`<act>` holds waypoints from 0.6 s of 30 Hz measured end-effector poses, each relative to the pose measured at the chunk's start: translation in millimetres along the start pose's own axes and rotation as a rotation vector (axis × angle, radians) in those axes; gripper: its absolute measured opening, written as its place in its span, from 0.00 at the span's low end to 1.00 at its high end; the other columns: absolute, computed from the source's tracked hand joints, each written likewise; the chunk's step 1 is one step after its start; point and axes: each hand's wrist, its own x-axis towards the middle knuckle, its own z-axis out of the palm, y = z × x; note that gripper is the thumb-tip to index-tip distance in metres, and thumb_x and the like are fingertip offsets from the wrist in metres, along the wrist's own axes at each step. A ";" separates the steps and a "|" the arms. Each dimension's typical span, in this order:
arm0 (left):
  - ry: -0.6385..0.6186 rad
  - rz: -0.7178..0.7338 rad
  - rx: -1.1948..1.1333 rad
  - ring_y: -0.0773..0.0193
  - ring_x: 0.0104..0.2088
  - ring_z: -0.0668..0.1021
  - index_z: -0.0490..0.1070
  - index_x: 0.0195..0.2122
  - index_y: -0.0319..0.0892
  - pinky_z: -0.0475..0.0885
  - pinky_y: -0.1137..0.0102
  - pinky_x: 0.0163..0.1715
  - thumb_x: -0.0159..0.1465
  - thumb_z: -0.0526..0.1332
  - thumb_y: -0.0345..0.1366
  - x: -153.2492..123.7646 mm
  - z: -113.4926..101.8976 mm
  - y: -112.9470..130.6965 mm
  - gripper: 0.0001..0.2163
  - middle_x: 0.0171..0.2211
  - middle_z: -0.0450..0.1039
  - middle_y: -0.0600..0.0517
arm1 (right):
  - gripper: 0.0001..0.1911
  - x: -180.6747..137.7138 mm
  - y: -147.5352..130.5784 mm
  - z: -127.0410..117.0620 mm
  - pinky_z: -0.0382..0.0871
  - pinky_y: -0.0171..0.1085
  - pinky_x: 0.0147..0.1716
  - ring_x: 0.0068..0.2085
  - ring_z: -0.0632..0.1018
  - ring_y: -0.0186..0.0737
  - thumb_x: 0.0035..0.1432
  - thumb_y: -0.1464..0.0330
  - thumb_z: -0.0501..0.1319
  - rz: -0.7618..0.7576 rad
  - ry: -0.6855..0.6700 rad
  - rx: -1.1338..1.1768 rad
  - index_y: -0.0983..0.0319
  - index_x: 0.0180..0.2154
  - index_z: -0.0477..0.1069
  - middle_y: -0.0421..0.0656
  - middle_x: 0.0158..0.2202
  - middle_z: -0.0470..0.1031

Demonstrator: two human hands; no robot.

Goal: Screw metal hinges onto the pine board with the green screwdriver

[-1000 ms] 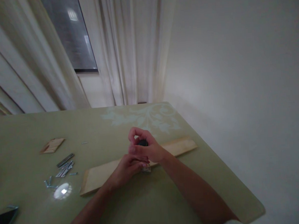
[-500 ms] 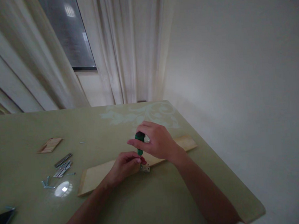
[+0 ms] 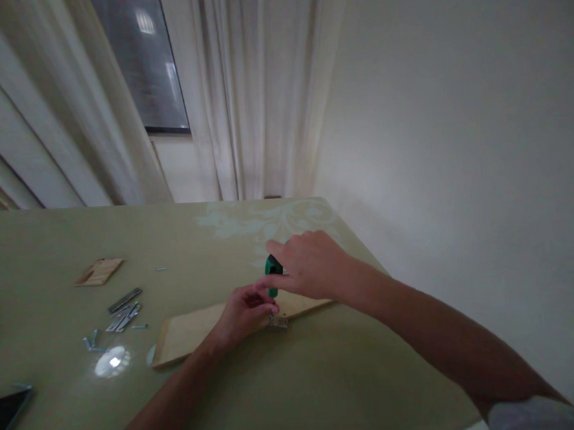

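A long light wooden board lies across the green table. My right hand is wrapped round the green handle of a screwdriver that stands upright over the board's near edge. My left hand rests on the board with its fingers pinched at the foot of the screwdriver, beside a small metal bracket at the board's edge. What the left fingers pinch is too small to make out.
At the left lie several metal plates and loose screws, plus a small wooden piece. A dark tablet corner shows at the bottom left. Curtains and a window stand behind; the table's edge runs along the right.
My right hand has turned on the screwdriver, so its green handle now shows, and my right forearm has swung out to the right. The left hand stays at the bracket.
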 end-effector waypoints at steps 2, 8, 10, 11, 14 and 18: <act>-0.020 0.005 0.008 0.62 0.29 0.80 0.80 0.31 0.38 0.76 0.69 0.33 0.52 0.78 0.54 -2.2 -0.3 4.0 0.22 0.29 0.81 0.48 | 0.18 8.4 0.0 -6.6 0.66 0.41 0.35 0.37 0.79 0.48 0.71 0.55 0.60 -0.087 -0.091 0.021 0.63 0.46 0.74 0.51 0.37 0.81; -0.172 -0.018 0.147 0.63 0.30 0.78 0.84 0.37 0.38 0.71 0.71 0.31 0.65 0.68 0.55 -10.7 1.1 18.9 0.21 0.32 0.82 0.46 | 0.12 13.6 1.9 -19.9 0.68 0.39 0.36 0.40 0.79 0.46 0.63 0.62 0.68 -0.229 -0.262 0.072 0.62 0.44 0.76 0.49 0.40 0.81; -0.125 -0.015 0.158 0.65 0.27 0.75 0.83 0.32 0.38 0.69 0.72 0.28 0.63 0.70 0.54 -9.2 3.4 18.4 0.20 0.27 0.79 0.49 | 0.17 10.2 -2.8 -19.5 0.65 0.41 0.33 0.35 0.79 0.49 0.66 0.55 0.65 -0.075 -0.160 -0.080 0.63 0.42 0.77 0.51 0.35 0.81; -0.099 -0.017 0.147 0.66 0.26 0.75 0.83 0.30 0.38 0.68 0.72 0.27 0.61 0.71 0.53 -8.0 4.3 17.3 0.20 0.26 0.78 0.49 | 0.17 8.7 -5.5 -19.6 0.65 0.41 0.33 0.35 0.79 0.49 0.69 0.55 0.63 -0.068 -0.135 -0.119 0.63 0.43 0.77 0.52 0.35 0.81; -0.050 -0.026 0.110 0.65 0.25 0.75 0.81 0.29 0.38 0.69 0.72 0.28 0.56 0.75 0.50 -4.5 5.2 13.1 0.18 0.26 0.78 0.50 | 0.11 7.1 -11.6 -23.3 0.67 0.39 0.37 0.40 0.80 0.45 0.72 0.67 0.60 -0.291 -0.205 -0.080 0.62 0.52 0.75 0.52 0.44 0.81; -0.022 -0.012 0.111 0.65 0.26 0.76 0.80 0.28 0.39 0.70 0.72 0.28 0.54 0.76 0.48 -3.1 4.4 9.2 0.16 0.26 0.78 0.50 | 0.16 13.0 -16.0 -27.3 0.66 0.41 0.33 0.38 0.81 0.50 0.69 0.58 0.62 -0.134 -0.231 -0.082 0.62 0.49 0.77 0.53 0.42 0.82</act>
